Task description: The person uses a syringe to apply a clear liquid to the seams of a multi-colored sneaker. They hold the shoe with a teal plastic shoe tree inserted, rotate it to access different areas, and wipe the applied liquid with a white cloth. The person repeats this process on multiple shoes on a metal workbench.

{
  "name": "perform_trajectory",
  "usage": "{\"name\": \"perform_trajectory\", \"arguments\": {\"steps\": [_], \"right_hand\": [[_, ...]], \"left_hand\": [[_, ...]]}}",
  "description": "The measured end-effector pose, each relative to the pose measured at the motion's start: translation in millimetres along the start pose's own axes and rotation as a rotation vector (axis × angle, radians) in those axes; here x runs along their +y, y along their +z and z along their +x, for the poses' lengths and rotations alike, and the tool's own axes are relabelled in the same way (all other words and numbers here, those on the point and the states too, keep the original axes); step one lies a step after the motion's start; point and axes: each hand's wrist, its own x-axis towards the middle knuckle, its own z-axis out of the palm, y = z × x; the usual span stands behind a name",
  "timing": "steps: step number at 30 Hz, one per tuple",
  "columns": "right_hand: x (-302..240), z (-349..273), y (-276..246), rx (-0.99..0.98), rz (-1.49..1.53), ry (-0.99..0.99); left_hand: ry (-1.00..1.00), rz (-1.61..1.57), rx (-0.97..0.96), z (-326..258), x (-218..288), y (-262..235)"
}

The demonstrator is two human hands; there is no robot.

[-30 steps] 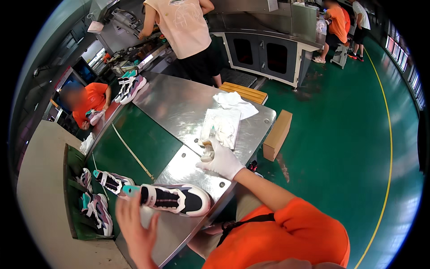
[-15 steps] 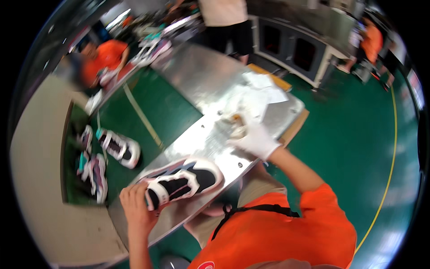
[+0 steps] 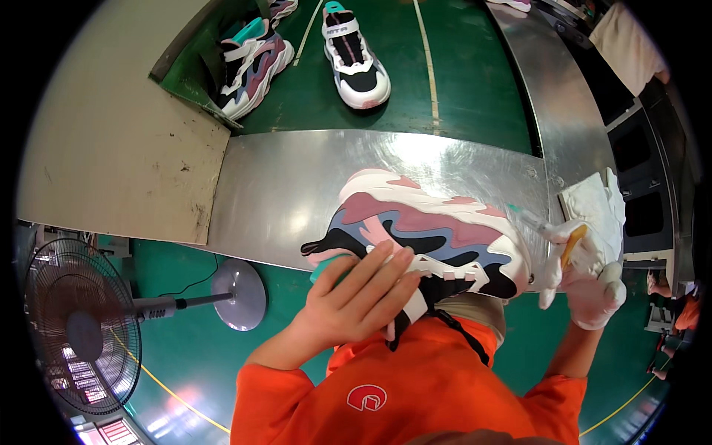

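Our bare left hand (image 3: 365,293) has its fingers spread over the collar and side of the held shoe (image 3: 445,222), gripping it, though the thumb is hidden. The shoe leans on its side before those fingers, sole turned away from us, toe toward our right. If the grip slackened, it could roll back toward us, since it overhangs the near edge of the worktop (image 3: 274,178); how much weight rests there, we cannot tell. Beyond the toe, our gloved right hand (image 3: 589,285) has its fingers curled around a yellowish piece (image 3: 574,243), and a blurred pale item with a green tip (image 3: 529,216) juts past them, near the toe. A clumsy swing could scrape that tip along the pale sole. The white cloths (image 3: 602,208) just past the gloved fingers could snag and slide. Farther ahead of the left fingers, another shoe (image 3: 356,63) stands on the green belt (image 3: 478,81), well apart, so a knock there seems unlikely.
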Motion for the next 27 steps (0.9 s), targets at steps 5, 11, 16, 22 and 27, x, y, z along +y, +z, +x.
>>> {"name": "perform_trajectory", "arguments": {"steps": [5, 11, 16, 22, 27], "right_hand": [[3.1, 47.6, 33.1, -0.246, 0.211, 0.161], [17.5, 80.8, 43.7, -0.345, 0.308, 0.217], [26.8, 85.8, 49.4, -0.33, 0.382, 0.153], [17.8, 87.9, 52.5, -0.229, 0.159, 0.203], [-3.6, 95.9, 59.5, -0.262, -0.017, 0.343]], "left_hand": [[-0.051, -0.045, -0.028, 13.6, 0.8, -7.4], [-0.061, -0.082, -0.043, 20.5, -4.5, -9.9], [-0.059, -0.077, 0.0, 15.8, -5.7, -3.3], [-0.047, -0.074, 0.006, 18.7, -5.8, -2.1], [-0.083, -0.112, -0.017, 21.4, -3.8, -3.9]]}}
